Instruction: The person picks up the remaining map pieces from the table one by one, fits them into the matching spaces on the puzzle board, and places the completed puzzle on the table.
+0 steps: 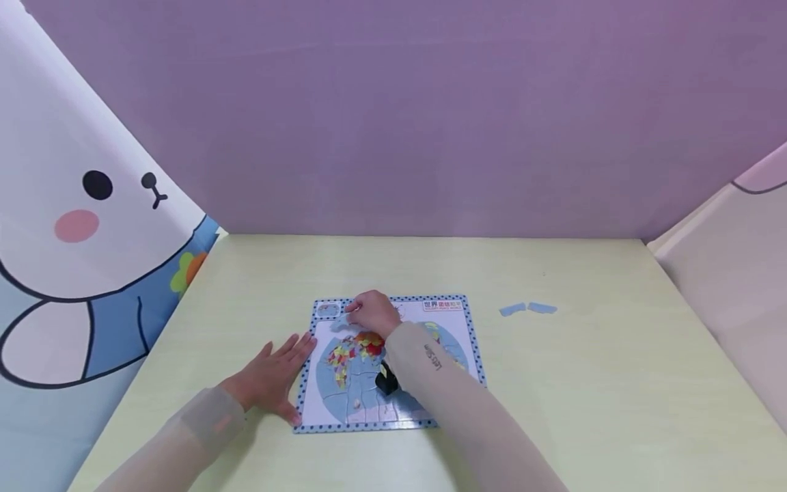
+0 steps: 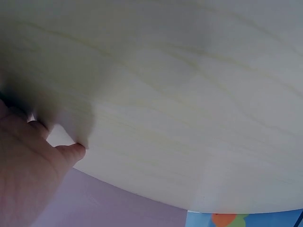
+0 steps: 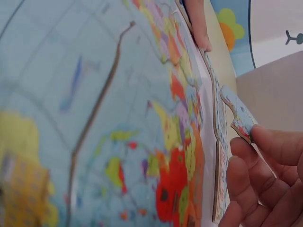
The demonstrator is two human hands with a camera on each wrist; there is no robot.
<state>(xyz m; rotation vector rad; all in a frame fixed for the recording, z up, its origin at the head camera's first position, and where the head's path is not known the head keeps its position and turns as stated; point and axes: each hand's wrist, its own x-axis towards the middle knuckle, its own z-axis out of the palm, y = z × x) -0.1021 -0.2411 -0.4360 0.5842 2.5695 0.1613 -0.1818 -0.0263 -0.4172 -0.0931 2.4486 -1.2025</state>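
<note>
A world-map jigsaw puzzle [image 1: 363,389] with a blue dotted border lies flat on the table. My right hand [image 1: 373,313] is over its upper left part. Between thumb and fingers it pinches a puzzle piece [image 3: 242,113], pale blue with a little red and yellow, tilted above the board in the right wrist view. My left hand [image 1: 277,376] rests at the board's left edge with fingers spread, fingertips on the border. The left wrist view shows only part of that hand [image 2: 33,170] against the tabletop. My right forearm hides some of the map's right half.
Two loose blue puzzle pieces, one [image 1: 513,309] beside the other [image 1: 542,308], lie on the table right of the board. A purple cloth wall [image 1: 430,137] stands behind the pale wooden table [image 1: 590,383]. Printed cloth [image 1: 74,273] hangs along the left side.
</note>
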